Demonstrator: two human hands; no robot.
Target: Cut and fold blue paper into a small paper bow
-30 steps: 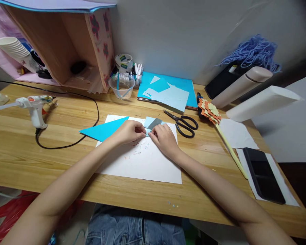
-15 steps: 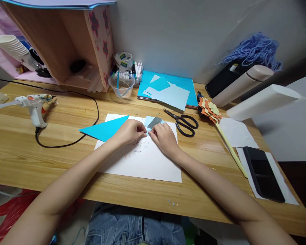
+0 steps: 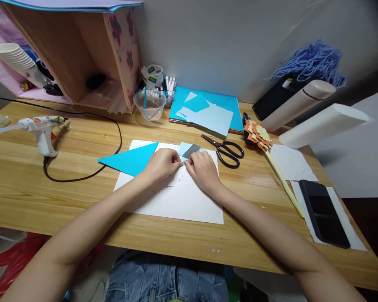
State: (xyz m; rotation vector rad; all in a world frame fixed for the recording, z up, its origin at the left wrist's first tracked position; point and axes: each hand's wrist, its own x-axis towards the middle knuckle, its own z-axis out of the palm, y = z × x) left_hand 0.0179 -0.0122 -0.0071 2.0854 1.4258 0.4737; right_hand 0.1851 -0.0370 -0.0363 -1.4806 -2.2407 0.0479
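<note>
My left hand and my right hand meet over a white sheet of paper. Their fingertips pinch a small light blue paper piece, mostly hidden by the fingers. Just beyond them lies a pale blue piece of paper with a grey shadow across it. A bright blue paper triangle rests left of my left hand, partly on the sheet. Black-handled scissors lie past my right hand, blades toward the upper left. Tiny paper scraps dot the sheet.
A white glue gun with a black cord stands at left. Behind are a clear plastic cup, markers and blue paper sheets. At right lie a paper flower, a bottle and a black phone.
Both hands stay pinched at nearly the same place, with only slight finger movement. The left hand has edged a little to the right, and the white sheet's visible left edge has shifted slightly.
</note>
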